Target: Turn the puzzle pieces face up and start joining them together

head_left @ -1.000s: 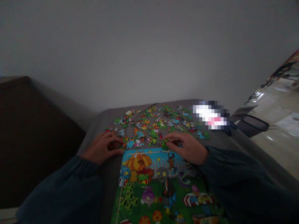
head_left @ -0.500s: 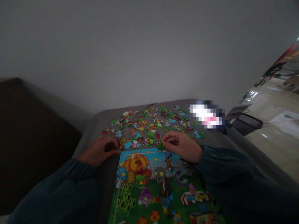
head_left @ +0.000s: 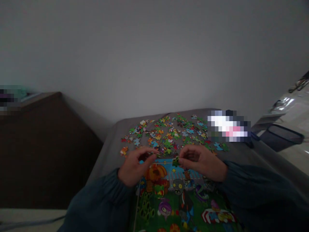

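Observation:
A green jigsaw piece (head_left: 175,161) is pinched between the thumb and fingers of my right hand (head_left: 201,162), just over the top edge of the picture board (head_left: 166,190). The board shows a cartoon scene with a pumpkin house, a grey zombie and plants. My left hand (head_left: 136,166) hovers by the board's upper left corner, thumb and forefinger apart, with no piece visible between them. An orange piece (head_left: 124,150) lies on the cloth to its left. Many loose jigsaw pieces (head_left: 169,133) spread beyond both hands.
A grey cloth (head_left: 113,145) covers the surface, with a pale wall (head_left: 154,64) behind it. A pixelated bright item (head_left: 228,126) lies at the back right. On the left stands a dark brown cabinet (head_left: 48,145). A dark-rimmed bin (head_left: 285,137) is at the right.
My view has swung left, showing more of the cabinet. My left hand has moved right, away from the orange piece, toward my right hand. The green piece has come over the board's edge.

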`<state>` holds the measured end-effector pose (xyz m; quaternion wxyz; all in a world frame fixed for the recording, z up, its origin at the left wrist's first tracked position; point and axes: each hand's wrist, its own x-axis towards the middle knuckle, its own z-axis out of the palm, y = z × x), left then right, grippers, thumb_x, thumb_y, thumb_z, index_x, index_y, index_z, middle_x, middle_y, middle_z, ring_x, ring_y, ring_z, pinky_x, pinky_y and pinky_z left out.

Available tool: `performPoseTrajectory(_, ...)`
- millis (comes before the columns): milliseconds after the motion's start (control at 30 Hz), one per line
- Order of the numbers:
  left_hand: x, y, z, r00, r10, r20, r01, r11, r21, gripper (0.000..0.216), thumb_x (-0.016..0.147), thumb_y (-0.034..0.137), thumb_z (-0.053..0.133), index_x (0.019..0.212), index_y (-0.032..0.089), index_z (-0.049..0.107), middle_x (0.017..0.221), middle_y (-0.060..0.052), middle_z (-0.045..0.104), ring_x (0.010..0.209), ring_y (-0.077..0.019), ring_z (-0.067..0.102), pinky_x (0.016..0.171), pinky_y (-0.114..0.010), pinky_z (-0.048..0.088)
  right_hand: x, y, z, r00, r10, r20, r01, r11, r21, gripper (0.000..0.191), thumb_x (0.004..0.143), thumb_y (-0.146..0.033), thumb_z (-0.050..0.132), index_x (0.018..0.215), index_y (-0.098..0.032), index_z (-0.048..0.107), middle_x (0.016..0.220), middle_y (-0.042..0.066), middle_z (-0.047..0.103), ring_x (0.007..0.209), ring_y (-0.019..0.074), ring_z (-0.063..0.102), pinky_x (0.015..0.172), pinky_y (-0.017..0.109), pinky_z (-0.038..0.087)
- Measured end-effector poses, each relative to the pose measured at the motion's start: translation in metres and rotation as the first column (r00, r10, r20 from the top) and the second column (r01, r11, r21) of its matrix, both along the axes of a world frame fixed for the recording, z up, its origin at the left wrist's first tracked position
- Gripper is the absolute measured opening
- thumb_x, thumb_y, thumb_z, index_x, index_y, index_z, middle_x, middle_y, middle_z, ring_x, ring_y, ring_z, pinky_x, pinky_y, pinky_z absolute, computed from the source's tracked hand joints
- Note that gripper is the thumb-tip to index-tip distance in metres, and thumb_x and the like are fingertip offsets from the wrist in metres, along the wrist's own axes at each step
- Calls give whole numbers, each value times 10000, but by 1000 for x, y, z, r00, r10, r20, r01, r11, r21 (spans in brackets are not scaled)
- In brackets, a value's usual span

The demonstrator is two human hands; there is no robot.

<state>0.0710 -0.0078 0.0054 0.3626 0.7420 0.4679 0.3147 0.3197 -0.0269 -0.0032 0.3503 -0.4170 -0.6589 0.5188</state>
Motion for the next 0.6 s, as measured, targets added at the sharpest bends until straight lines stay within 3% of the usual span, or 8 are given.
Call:
performPoseTrajectory(100, 26, -23, -6, 991, -22, 129, 48, 979, -200, 282, 801, 413, 627, 919, 175, 720, 731, -43, 704, 628, -162, 608, 581, -264, 475, -8, -6, 4, 999, -18, -42, 20, 999, 35, 170, 800, -338, 654, 795, -185, 581, 710, 7, 638, 643, 119, 604, 610, 256, 510)
performPoseTrajectory(200, 37, -34, -15, 973, -12, 232, 91, 938, -334, 273, 795, 393, 642, 918, 162, 720, 703, -33, 701, 596, -146, 596, 546, -238, 449, -13, -11, 6, 996, -93, 17, 90, 985, 147, 134, 803, -309, 642, 783, -182, 603, 722, 14, 639, 663, 124, 604, 635, 258, 513)
performPoseTrajectory(433, 42, -39, -20, 935, -50, 352, 207, 882, -424, 264, 787, 429, 671, 757, 168, 693, 570, 24, 587, 506, -100, 469, 485, -210, 352, -13, -12, 3, 982, -186, 37, 174, 960, 220, 163, 824, -345, 627, 790, -187, 610, 741, 13, 644, 695, 138, 618, 663, 260, 508)
performPoseTrajectory(600, 45, -40, -22, 924, 27, 381, 170, 864, -475, 322, 742, 488, 705, 767, 168, 685, 558, 30, 556, 492, -98, 450, 478, -216, 353, -15, -13, 2, 974, -221, 58, 203, 954, 222, 195, 814, -373, 635, 768, -185, 612, 707, 17, 644, 661, 144, 613, 626, 269, 501)
